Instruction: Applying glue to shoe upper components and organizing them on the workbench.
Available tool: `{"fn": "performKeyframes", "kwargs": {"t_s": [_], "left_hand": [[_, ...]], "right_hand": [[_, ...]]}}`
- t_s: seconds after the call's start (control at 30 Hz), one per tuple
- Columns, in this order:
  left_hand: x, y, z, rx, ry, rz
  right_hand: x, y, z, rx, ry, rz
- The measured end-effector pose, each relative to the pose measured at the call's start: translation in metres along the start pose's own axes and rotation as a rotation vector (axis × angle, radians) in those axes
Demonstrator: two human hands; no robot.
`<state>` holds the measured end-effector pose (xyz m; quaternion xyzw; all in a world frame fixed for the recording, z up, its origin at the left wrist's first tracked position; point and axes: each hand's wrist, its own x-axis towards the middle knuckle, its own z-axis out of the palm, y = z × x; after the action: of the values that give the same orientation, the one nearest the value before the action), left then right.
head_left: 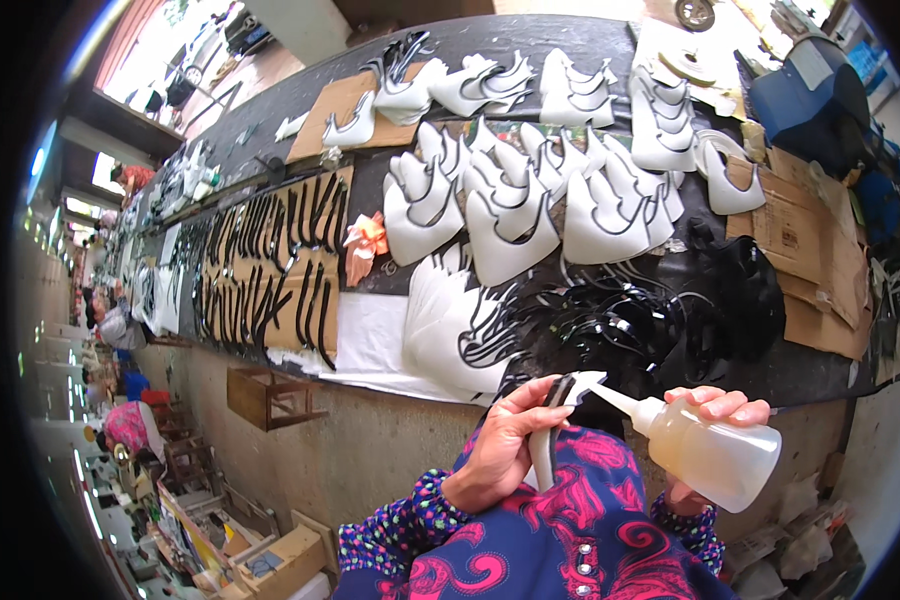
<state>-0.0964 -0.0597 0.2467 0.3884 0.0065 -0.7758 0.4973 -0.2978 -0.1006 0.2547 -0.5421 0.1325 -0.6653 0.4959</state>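
Close to my body, my left hand (495, 452) pinches a narrow curved strip (543, 456), pale with a dark edge, between thumb and fingers. In my right hand (718, 404) is a squeeze bottle (715, 458) of clouded plastic with yellowish liquid in it. It lies tilted on its side, its long white nozzle (610, 394) pointing left at the strip's upper end; whether the tip touches cannot be made out. Just beyond the hands lies a tangled pile of glossy black strips (610, 325). White curved pieces with black edging (515, 240) lie stacked behind it.
A long dark table (370, 180) runs across the view. Black strips lie in rows on a cardboard sheet (315, 265) at left, beside a crumpled orange piece (366, 238). More cardboard (795, 240) and a blue container (810, 95) are at right. A wooden stool (265, 398) stands below the table edge.
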Motion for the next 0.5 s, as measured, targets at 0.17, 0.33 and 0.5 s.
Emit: {"fn": "performKeyframes", "kwargs": {"t_s": [0.17,0.33,0.5], "left_hand": [[0.019,-0.01,0.022,0.042,-0.06,0.044],[0.056,-0.013,0.061,0.114,-0.195,0.221],[0.132,0.005,0.146,0.364,-0.33,0.512]], "right_hand": [[0.008,-0.007,-0.035,-0.04,0.131,0.028],[0.025,-0.037,-0.094,-0.234,0.424,-0.001],[0.017,-0.081,-0.189,-0.353,0.617,-0.085]]}}
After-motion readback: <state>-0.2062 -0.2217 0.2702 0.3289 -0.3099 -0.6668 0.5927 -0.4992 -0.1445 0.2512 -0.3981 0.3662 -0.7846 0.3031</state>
